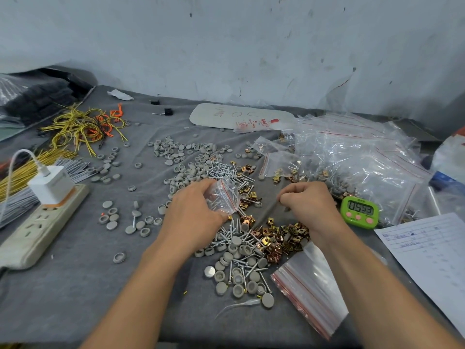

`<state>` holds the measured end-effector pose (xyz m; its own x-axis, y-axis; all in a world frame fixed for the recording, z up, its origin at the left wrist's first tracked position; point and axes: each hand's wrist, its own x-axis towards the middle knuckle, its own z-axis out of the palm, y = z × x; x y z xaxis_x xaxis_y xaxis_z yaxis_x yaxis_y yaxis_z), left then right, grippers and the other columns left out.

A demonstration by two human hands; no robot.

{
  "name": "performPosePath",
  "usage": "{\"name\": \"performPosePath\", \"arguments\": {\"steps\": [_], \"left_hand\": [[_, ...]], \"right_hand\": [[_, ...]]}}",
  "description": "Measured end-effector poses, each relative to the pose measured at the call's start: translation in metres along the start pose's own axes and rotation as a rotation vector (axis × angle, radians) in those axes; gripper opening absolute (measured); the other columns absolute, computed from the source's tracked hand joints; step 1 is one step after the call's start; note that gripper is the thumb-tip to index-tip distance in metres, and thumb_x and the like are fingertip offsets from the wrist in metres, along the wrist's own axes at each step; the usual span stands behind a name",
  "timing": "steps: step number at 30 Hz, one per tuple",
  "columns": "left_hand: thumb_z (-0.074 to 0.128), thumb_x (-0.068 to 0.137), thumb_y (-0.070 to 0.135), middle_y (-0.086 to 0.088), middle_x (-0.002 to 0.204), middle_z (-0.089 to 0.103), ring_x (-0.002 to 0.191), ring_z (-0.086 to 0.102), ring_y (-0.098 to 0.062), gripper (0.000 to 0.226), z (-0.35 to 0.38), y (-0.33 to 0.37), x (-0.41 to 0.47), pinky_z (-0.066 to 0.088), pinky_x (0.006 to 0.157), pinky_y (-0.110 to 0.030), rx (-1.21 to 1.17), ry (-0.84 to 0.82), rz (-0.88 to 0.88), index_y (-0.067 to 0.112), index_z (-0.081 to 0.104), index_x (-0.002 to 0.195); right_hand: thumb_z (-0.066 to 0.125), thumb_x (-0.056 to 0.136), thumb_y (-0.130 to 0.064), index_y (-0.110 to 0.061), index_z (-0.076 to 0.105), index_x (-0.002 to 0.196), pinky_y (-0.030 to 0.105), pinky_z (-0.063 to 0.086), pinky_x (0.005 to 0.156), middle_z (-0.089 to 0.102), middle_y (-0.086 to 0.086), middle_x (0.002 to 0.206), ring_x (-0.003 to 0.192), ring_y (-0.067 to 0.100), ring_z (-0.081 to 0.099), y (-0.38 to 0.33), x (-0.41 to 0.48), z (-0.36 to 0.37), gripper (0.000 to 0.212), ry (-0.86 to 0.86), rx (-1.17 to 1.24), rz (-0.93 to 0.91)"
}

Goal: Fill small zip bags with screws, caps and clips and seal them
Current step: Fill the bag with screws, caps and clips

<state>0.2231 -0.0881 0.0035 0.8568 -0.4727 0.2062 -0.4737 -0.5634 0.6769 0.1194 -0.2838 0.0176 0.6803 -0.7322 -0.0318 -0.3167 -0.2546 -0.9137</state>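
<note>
The filling step is in hand: the left hand (193, 210) holds a small zip bag (224, 197), its grip curled round the bag's side, the red-striped mouth turned toward the right hand (309, 202), with a few screws (214, 201) inside. The right hand hovers just beside it above the clips (279, 238), its grip curled tight, thumb against forefinger; whether it pinches a part I cannot tell. Next, probably, more pieces go in, which calls for holding the mouth wide. Loose caps (176, 149), filled bags (357, 157), a green timer (359, 211) and a power strip (37, 230) lie on the grey-cloth table (75, 285), before a scuffed pale wall (226, 46).
</note>
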Motion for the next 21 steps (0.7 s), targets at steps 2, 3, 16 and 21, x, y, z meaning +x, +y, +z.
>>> {"name": "performPosePath", "arguments": {"steps": [2, 3, 16, 21], "left_hand": [[0.08, 0.079, 0.039, 0.021, 0.105, 0.061, 0.093, 0.057, -0.007, 0.036, 0.0, 0.001, 0.0, 0.04, 0.073, -0.032, 0.006, -0.002, -0.002, 0.041, 0.063, 0.111], [0.08, 0.079, 0.039, 0.021, 0.106, 0.061, 0.094, 0.058, -0.008, 0.037, 0.0, 0.001, -0.001, 0.04, 0.074, -0.032, 0.009, -0.003, -0.003, 0.041, 0.063, 0.113], [0.08, 0.079, 0.041, 0.021, 0.11, 0.063, 0.103, 0.056, -0.01, 0.044, 0.0, 0.001, -0.001, 0.04, 0.082, -0.031, 0.001, -0.007, 0.002, 0.041, 0.063, 0.12], [0.086, 0.073, 0.044, 0.023, 0.105, 0.064, 0.1, 0.057, -0.005, 0.053, -0.003, 0.003, -0.002, 0.047, 0.084, -0.03, -0.041, -0.016, 0.02, 0.046, 0.062, 0.12]], "right_hand": [[0.07, 0.082, -0.003, -0.028, 0.077, 0.058, 0.014, 0.045, 0.042, 0.066, -0.012, 0.054, 0.052, 0.001, 0.061, 0.0, 0.0, 0.001, 0.035, -0.015, 0.082, 0.013], [0.07, 0.082, -0.002, -0.026, 0.077, 0.059, 0.013, 0.044, 0.041, 0.065, -0.008, 0.055, 0.049, 0.004, 0.058, 0.0, 0.0, 0.002, 0.034, -0.034, 0.119, 0.016], [0.094, 0.066, -0.007, -0.029, 0.081, 0.072, 0.027, 0.06, 0.06, 0.078, -0.001, 0.071, 0.066, 0.018, 0.076, -0.025, -0.027, 0.021, 0.026, -0.18, 0.119, -0.257], [0.096, 0.064, -0.01, -0.022, 0.079, 0.065, 0.023, 0.055, 0.048, 0.073, -0.005, 0.061, 0.051, 0.011, 0.068, -0.034, -0.031, 0.039, 0.021, -0.087, 0.039, -0.291]]}}
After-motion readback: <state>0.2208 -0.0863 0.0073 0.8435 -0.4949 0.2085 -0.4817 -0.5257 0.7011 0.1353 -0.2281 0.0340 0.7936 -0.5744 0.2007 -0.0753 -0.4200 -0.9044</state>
